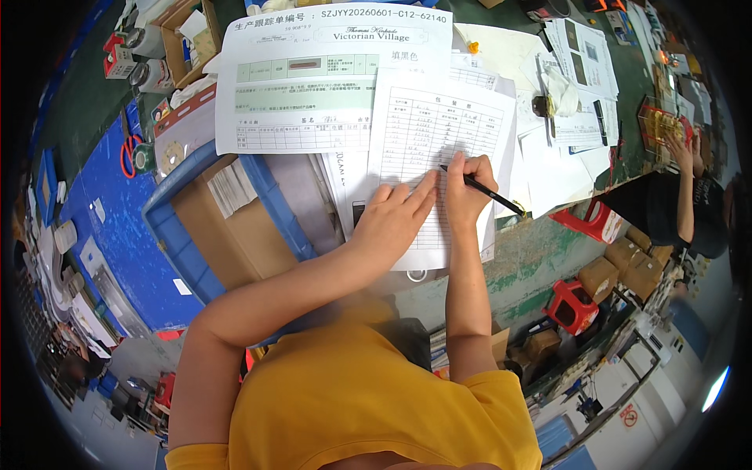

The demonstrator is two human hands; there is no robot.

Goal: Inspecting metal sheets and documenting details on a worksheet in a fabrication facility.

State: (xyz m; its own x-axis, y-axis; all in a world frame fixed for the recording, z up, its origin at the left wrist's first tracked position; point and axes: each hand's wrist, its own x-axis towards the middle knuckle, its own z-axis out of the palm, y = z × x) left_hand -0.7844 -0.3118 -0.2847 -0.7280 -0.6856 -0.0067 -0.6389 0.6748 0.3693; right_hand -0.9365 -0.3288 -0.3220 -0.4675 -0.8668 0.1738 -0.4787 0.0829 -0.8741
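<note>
A white form sheet (pixel 411 141) with a ruled table lies on a stack of papers, several of its rows filled in by hand. My right hand (pixel 468 196) is closed around a black pen (pixel 489 193), whose tip rests on the sheet near its middle. Flat on the same sheet, to the left of the pen, my left hand (pixel 395 219) presses with its fingers stretched out. Beyond it lies a larger printed sheet (pixel 305 121) with a green band, partly covered by the form.
At my left stands a blue crate (pixel 270 188) with brown cardboard and a paper stack inside. Orange-handled scissors (pixel 128 153) and green tape (pixel 144 157) lie on a blue surface. More papers (pixel 576 117) spread at right. Red stools (pixel 572 305) stand on the floor; another person's hand (pixel 680 153) works far right.
</note>
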